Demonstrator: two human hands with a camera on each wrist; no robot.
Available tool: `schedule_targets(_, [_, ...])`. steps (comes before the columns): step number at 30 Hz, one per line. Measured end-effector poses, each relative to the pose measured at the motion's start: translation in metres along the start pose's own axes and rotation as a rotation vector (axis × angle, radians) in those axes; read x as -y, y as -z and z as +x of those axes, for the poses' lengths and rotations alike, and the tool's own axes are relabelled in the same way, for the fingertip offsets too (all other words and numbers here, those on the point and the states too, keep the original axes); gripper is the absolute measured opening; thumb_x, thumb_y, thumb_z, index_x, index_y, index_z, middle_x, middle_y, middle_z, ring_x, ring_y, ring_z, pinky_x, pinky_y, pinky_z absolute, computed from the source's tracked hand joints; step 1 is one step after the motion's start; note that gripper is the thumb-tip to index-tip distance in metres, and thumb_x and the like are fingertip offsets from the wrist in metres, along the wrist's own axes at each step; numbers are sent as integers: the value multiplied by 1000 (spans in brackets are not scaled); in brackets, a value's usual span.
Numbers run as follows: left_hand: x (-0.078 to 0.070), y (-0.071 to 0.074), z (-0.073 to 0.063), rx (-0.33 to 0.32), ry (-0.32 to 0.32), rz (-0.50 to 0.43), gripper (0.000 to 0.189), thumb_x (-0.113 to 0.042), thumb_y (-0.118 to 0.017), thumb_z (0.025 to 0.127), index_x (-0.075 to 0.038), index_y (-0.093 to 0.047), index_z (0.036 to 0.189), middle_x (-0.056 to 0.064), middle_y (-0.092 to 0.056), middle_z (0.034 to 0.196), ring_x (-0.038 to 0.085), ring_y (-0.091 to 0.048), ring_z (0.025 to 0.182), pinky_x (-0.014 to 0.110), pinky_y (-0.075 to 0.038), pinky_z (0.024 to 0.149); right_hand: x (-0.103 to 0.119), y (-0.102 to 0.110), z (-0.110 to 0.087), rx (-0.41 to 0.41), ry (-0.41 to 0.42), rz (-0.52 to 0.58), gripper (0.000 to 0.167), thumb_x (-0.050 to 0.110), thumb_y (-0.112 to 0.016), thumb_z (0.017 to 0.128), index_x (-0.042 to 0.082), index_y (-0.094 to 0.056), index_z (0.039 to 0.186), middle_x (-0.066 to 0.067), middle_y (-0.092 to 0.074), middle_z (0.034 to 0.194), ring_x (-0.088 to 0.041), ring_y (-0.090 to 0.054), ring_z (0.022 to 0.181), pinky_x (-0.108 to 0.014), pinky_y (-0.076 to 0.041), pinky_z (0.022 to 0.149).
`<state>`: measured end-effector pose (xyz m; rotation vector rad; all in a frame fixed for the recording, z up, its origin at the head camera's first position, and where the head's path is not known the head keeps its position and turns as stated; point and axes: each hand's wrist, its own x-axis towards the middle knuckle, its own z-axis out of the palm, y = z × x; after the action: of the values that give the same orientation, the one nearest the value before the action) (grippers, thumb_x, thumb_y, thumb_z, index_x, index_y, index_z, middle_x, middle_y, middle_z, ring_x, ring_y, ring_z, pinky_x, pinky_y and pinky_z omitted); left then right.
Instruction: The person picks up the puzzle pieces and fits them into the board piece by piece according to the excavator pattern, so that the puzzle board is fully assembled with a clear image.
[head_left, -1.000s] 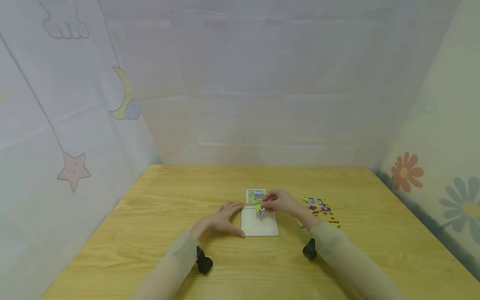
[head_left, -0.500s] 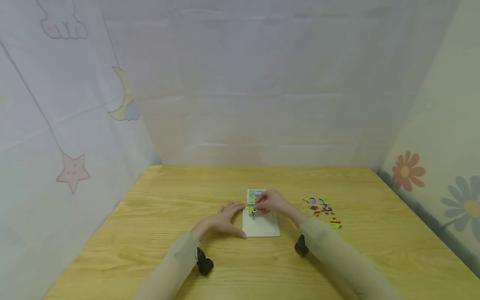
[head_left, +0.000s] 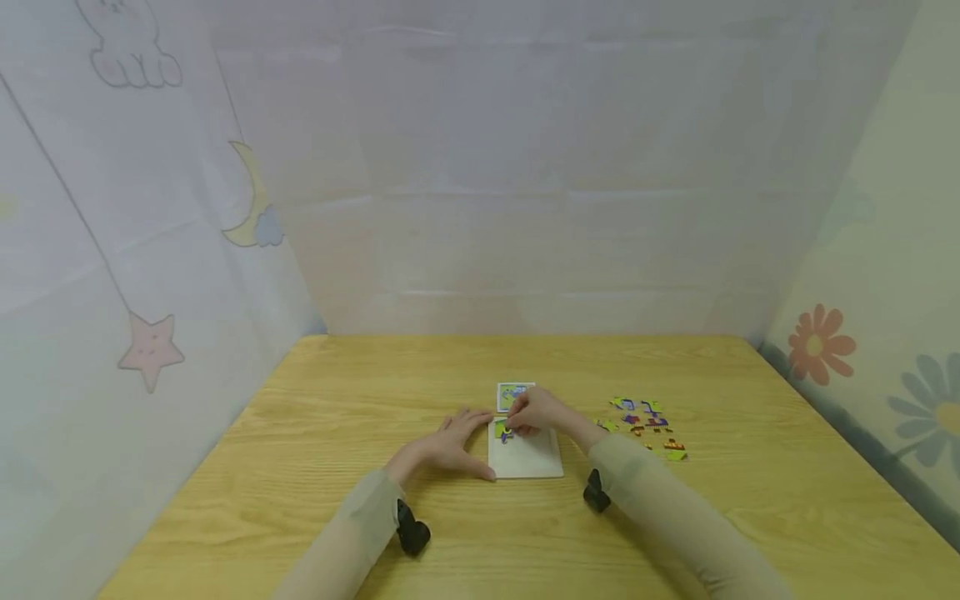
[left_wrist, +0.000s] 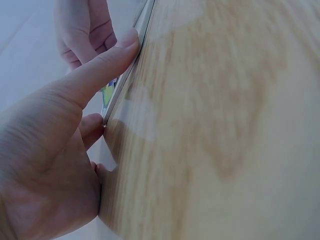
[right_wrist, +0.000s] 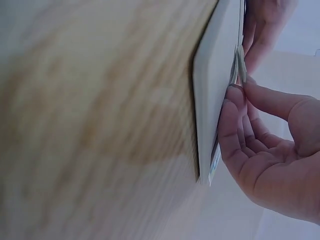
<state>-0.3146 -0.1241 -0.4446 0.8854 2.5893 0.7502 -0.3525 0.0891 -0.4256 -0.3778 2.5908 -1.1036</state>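
A pale, thin square puzzle board (head_left: 531,460) lies on the wooden table. My left hand (head_left: 448,446) spreads along its left side, thumb at the near corner and fingertips by the far corner. Between thumb and fingertips, my right hand (head_left: 542,412) pinches a green and purple jigsaw piece (head_left: 501,430) at the board's far left corner. In the right wrist view that jigsaw piece (right_wrist: 241,65) is seen edge-on, one side slightly raised from the board (right_wrist: 212,85). The left wrist view has the left thumb (left_wrist: 107,65) against the board's edge.
Just beyond the board lies a small picture card (head_left: 504,395), partly covered by the right hand. Several loose jigsaw pieces (head_left: 656,422) are scattered on the table (head_left: 360,375) to the right. Printed cloth hangs (head_left: 480,208) behind the table and at both sides.
My right hand has carried the jigsaw piece left and down to the board's far left corner. The left hand stays by the board's left edge.
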Motion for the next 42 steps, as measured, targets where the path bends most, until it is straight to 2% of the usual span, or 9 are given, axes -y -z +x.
schedule_targets(4, [0, -1, 1, 3, -1, 1, 96, -49, -72, 78, -11, -22, 150, 9, -15, 157, 39, 2, 144, 58, -1, 114, -3, 0, 2, 8, 5, 3, 11, 14, -73, 81, 4, -69, 83, -4, -68, 73, -12, -64, 62, -24, -55, 58])
schedule_targets(6, [0, -1, 0, 4, -4, -3, 96, -49, -72, 78, -10, -22, 150, 10, -15, 157, 39, 2, 144, 59, -1, 114, -3, 0, 3, 16, 40, -8, 11, 15, -73, 81, 5, -69, 80, -3, -67, 71, -11, -64, 61, -23, -54, 56])
schedule_targets(11, [3, -1, -1, 5, -5, -4, 97, -50, -71, 78, -10, -20, 150, 10, -14, 157, 40, 3, 144, 60, -1, 114, -3, -4, 6, 14, 64, 6, 10, 14, -72, 82, 5, -70, 79, -3, -68, 70, -10, -64, 60, -23, -55, 57])
schedule_targets(21, [3, 1, -3, -2, -9, -8, 97, -51, -71, 78, -10, -21, 150, 11, -14, 157, 40, 3, 144, 60, 0, 113, 5, -9, 5, -34, 15, -3, 9, 10, -72, 81, 2, -69, 80, -5, -68, 69, -10, -61, 57, -21, -53, 53])
schedule_targets(31, [2, -2, 1, 12, -10, -5, 96, -50, -70, 79, -10, -20, 150, 11, -13, 157, 41, 4, 143, 59, 0, 114, 1, -8, 5, -49, -10, 23, 9, 8, -73, 80, 2, -66, 80, -5, -67, 70, -11, -61, 57, -22, -54, 54])
schedule_targets(38, [3, -2, 1, 7, -14, -5, 97, -50, -71, 78, -10, -21, 150, 11, -15, 157, 41, 3, 143, 59, -1, 114, -3, -4, 5, -53, 14, 45, 10, 12, -70, 83, 2, -68, 83, -5, -67, 72, -12, -62, 62, -23, -55, 57])
schedule_targets(42, [1, -1, 0, -2, -5, 0, 96, -50, -72, 77, -11, -22, 150, 10, -16, 156, 40, 1, 144, 58, -1, 114, -9, 3, 6, -9, 61, 52, 12, 15, -67, 86, 3, -70, 87, -4, -68, 75, -12, -63, 66, -26, -56, 61])
